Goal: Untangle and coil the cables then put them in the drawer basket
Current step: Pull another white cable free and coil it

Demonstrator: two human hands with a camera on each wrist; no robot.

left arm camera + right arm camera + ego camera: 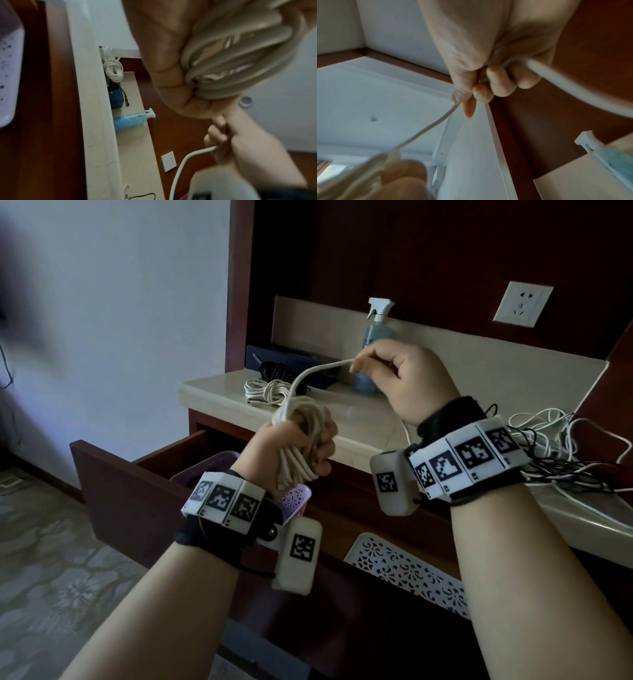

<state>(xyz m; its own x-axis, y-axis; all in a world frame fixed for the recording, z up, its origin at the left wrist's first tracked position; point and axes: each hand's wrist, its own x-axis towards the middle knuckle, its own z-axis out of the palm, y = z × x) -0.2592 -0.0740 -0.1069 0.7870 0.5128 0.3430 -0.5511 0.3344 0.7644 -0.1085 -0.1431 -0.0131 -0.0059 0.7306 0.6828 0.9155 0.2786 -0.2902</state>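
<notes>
Left hand (301,443) clamps the white coil (301,440) upright – its loose tail runs up-right to the pinching right hand (407,381) – purple basket (294,501) directly below

White wall (137,285), dark wood panelling (445,251), patterned floor (51,559), dim light.

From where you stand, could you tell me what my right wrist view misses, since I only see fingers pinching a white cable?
Observer: The left hand grips a white cable bundle; the right hand pinches its loose end.
Operator: Is the drawer open?
Observer: Yes, the drawer is open beneath the hands, with a purple basket inside.
Operator: Are more cables left?
Observer: A tangle of black and white cables lies on the counter to the right, and a white coil sits at its far left.
</notes>
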